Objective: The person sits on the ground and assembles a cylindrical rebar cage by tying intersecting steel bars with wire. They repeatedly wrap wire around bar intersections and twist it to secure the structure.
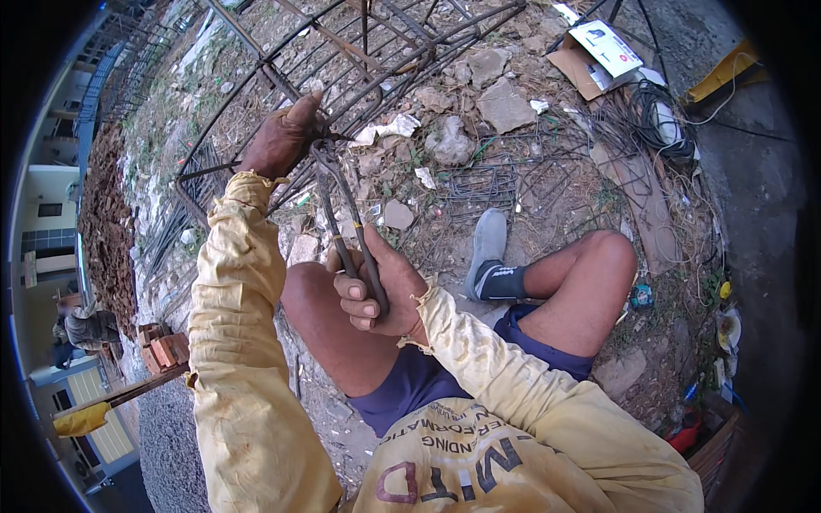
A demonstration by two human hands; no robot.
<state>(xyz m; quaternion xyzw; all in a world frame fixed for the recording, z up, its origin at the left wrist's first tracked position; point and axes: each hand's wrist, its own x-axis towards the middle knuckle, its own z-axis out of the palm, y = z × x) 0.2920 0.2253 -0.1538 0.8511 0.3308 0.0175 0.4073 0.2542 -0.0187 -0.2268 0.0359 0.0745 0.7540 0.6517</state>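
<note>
My left hand [280, 139] is closed round a steel bar at a corner of a rebar cage [276, 79], its fingers mostly hidden on the far side. In my right hand [392, 289] are long-handled pincers [328, 208], with the fingers wrapped round the dark handles. The handles stand slightly apart. Their jaws point up and away, meeting the bars right beside my left hand. Whether the jaws grip a tie wire there, I cannot make out.
My bent legs lie below the cage, over rubble and stones [451, 141]. Loose wire mesh [479, 184] lies ahead of my grey shoe [489, 241]. An open cardboard box [575, 72] and coiled black cable [663, 128] are at the far right. Bricks [164, 349] stand left, near a person [89, 326].
</note>
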